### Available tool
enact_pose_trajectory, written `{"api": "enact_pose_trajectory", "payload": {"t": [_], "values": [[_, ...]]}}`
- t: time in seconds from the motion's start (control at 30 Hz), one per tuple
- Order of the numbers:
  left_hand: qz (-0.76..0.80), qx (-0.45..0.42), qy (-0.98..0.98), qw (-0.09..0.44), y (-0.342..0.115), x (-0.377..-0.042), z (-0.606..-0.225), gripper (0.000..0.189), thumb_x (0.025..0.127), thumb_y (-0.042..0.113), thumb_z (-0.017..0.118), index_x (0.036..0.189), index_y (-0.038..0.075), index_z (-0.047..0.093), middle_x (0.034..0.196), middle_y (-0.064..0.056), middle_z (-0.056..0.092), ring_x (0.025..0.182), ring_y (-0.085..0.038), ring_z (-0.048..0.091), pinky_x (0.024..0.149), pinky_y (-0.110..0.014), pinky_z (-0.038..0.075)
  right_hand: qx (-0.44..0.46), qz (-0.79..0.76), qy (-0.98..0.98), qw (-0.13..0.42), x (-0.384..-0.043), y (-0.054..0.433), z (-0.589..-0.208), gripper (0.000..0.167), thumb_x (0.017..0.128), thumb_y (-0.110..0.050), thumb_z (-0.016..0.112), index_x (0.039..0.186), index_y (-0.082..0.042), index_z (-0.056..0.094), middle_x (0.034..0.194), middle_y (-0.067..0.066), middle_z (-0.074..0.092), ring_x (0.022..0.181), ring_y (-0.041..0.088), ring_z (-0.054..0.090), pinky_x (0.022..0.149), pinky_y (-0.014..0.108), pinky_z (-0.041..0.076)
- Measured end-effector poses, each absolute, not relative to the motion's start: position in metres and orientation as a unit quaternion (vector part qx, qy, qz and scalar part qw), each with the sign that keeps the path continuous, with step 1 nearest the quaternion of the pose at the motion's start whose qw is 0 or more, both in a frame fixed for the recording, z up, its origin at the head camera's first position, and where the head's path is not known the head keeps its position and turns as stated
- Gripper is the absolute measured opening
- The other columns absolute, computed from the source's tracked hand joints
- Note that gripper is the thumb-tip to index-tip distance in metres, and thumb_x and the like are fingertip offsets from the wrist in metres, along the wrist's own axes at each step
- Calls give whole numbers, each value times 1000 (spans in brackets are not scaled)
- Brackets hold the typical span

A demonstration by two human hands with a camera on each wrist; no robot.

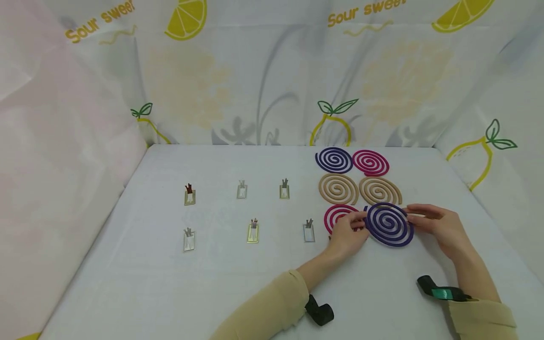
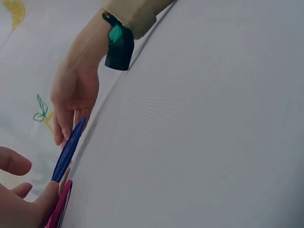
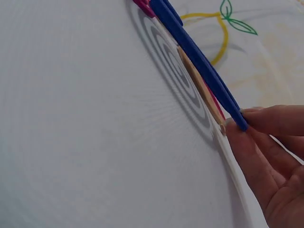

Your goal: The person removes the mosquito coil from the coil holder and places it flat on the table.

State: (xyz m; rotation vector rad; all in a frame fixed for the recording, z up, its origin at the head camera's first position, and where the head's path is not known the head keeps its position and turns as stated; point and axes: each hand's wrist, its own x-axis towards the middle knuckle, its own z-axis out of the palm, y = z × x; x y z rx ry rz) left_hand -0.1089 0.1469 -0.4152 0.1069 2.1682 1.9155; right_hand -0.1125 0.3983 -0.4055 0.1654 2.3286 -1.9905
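Note:
A dark blue spiral mosquito coil (image 1: 388, 225) is held flat a little above the table, its shadow falling below it in the right wrist view. The right hand (image 1: 439, 226) pinches its right edge between thumb and fingers, as the right wrist view also shows for the coil (image 3: 204, 66). At the opposite edge, the left hand (image 1: 350, 233) grips the coil between thumb and fingers. Under and behind the left hand lies a pink coil (image 1: 335, 212), partly covered. Two tan coils, one at left (image 1: 338, 189) and one at right (image 1: 379, 191), lie just beyond.
At the back right lie another blue coil (image 1: 334, 160) and a pink coil (image 1: 370, 163). Several small metal coil stands, including one gold (image 1: 252, 233) and one silver (image 1: 309, 233), are spread in two rows to the left. A lemon-print cloth (image 1: 238, 71) rises behind the white table (image 1: 140, 293).

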Motion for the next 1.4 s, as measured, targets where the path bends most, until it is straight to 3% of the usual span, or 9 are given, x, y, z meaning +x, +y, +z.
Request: {"api": "enact_pose_trajectory", "payload": {"t": [0.23, 0.67, 0.77, 0.93, 1.27, 1.4], "values": [[666, 54, 728, 155, 149, -104, -415, 37, 84, 4, 71, 121, 7, 69, 119, -4, 71, 110, -10, 65, 89, -14, 52, 67, -639, 766, 30, -111, 401, -406, 22, 88, -4, 74, 103, -22, 76, 91, -16, 76, 83, -2, 70, 69, 15, 58], [661, 98, 712, 214, 148, -99, -407, 53, 82, 3, 71, 133, 10, 60, 117, -2, 71, 88, 1, 55, 78, -13, 46, 112, -597, 794, 27, -112, 404, -407, 18, 90, -15, 75, 99, -30, 71, 85, -20, 73, 80, -5, 69, 69, 11, 56], [662, 97, 706, 234, 149, -98, -406, 55, 83, 4, 72, 135, 11, 58, 126, -1, 69, 95, 0, 58, 83, -14, 48, 122, -571, 811, 26, -111, 405, -408, 18, 90, -19, 75, 100, -33, 68, 84, -24, 72, 80, -8, 68, 68, 10, 55], [662, 88, 698, 259, 149, -96, -406, 55, 84, 8, 71, 137, 14, 56, 141, 1, 60, 123, -9, 59, 105, -24, 47, 127, -542, 830, 29, -111, 407, -409, 19, 91, -22, 74, 108, -26, 66, 86, -25, 72, 82, -11, 66, 69, 7, 51], [658, 95, 696, 273, 149, -96, -407, 61, 85, 11, 72, 142, 15, 52, 146, 0, 56, 129, -15, 57, 107, -26, 46, 140, -512, 847, 39, -112, 405, -413, 39, 95, -23, 69, 128, -4, 59, 88, -29, 69, 85, -15, 62, 70, 4, 47], [654, 105, 696, 277, 148, -95, -407, 63, 85, 13, 72, 144, 17, 50, 148, 0, 53, 132, -18, 54, 109, -26, 45, 144, -517, 843, 34, -113, 403, -413, 39, 95, -21, 69, 128, -4, 58, 87, -28, 70, 85, -15, 62, 70, 4, 47]]}}
